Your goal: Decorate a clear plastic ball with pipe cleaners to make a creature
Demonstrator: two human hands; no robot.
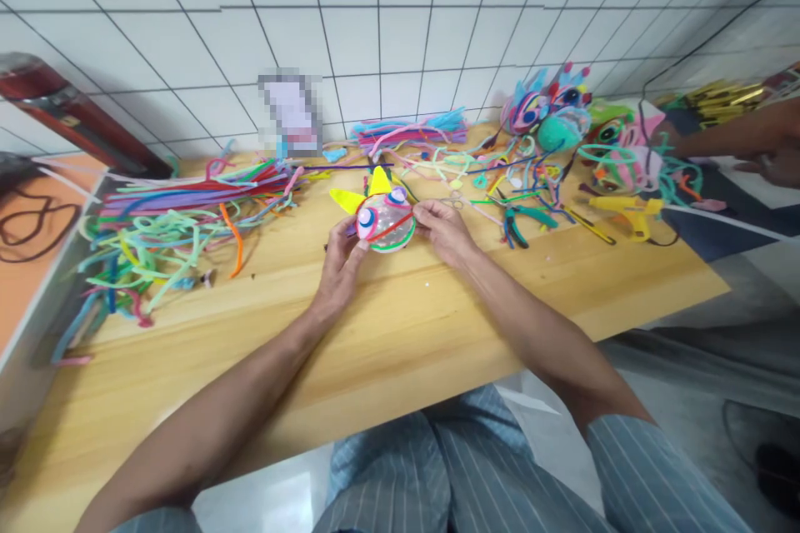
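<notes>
A small craft animal head point(388, 226) is held between my two hands above the wooden table. It has a greyish round face, blue-and-pink eyes, yellow pointed ears, and a red and a green strip across the face. My left hand point(342, 258) grips its left edge, the thumb near one eye. At the right edge, the fingers of my right hand point(442, 226) pinch the end of the red strip or the rim; which one I cannot tell. The back of the head is hidden.
Pipe cleaners lie in a heap point(162, 241) at left and a bundle point(409, 132) at the back. Pliers point(518, 221), a yellow glue gun point(631, 215) and finished craft heads point(550, 112) are at right. A red thermos point(75, 112) stands left. Another person's hand point(766, 141) is far right.
</notes>
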